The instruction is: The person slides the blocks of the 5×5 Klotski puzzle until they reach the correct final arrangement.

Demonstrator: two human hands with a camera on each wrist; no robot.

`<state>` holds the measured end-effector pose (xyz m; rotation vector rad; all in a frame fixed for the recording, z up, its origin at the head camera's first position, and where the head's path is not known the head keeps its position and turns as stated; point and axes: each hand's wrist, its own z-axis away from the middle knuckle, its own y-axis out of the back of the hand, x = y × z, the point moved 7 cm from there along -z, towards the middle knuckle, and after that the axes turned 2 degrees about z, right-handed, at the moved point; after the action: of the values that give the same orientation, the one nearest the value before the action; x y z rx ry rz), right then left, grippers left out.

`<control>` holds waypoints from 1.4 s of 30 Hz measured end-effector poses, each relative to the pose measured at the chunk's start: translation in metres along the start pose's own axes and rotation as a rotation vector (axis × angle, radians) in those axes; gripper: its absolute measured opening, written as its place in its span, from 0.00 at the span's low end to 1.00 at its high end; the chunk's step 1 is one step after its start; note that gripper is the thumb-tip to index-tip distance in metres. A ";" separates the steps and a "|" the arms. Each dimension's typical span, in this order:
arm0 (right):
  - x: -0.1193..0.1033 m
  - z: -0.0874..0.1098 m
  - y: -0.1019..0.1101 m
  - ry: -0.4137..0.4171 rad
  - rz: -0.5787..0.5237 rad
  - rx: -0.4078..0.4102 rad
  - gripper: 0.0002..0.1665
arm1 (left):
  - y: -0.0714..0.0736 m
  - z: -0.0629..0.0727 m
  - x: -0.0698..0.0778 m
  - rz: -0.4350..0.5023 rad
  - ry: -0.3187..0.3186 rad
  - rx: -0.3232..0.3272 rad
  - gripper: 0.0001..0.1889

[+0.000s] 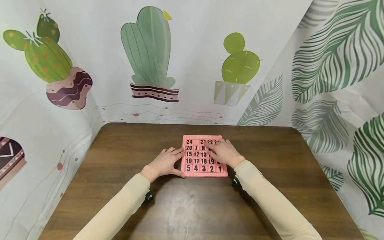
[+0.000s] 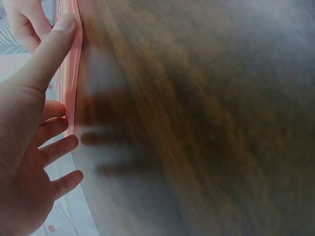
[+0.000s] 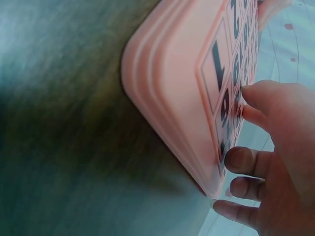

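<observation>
A pink number slide puzzle [image 1: 192, 175] lies flat on the table, its black-numbered tiles in rows. One gap shows in the top row, between the tile marked 24 [image 1: 189, 142] and the tile marked 23 [image 1: 202, 142]. My left hand [image 1: 165, 162] rests at the puzzle's left side, thumb by the near left corner and relaxed fingers along the edge. Over the right half is my right hand [image 1: 225, 151], its index fingertip on the tile marked 23. It hides several tiles. In the right wrist view its fingers [image 3: 246, 161] hang loosely spread close over the tiles.
The puzzle sits toward the far part of a dark brown wooden table [image 1: 120, 146]. Behind the table's far edge hangs a white cloth [image 1: 195, 60] printed with cacti and leaves. Black wrist devices [image 1: 148, 197] show under both cream sleeves [image 1: 264, 193].
</observation>
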<state>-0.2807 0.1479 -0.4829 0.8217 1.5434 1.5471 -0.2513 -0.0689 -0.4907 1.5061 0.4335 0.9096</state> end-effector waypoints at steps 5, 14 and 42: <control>0.001 -0.001 0.000 0.001 -0.004 0.007 0.30 | 0.000 0.000 0.001 -0.006 0.000 -0.001 0.57; -0.014 -0.008 0.004 0.051 0.008 0.040 0.28 | 0.001 0.001 0.003 0.000 0.002 -0.007 0.56; -0.039 -0.025 0.001 0.032 0.001 -0.008 0.29 | -0.001 -0.001 0.001 0.002 0.014 -0.017 0.57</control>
<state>-0.2843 0.1020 -0.4799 0.7972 1.5587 1.5729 -0.2517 -0.0674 -0.4914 1.4851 0.4336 0.9236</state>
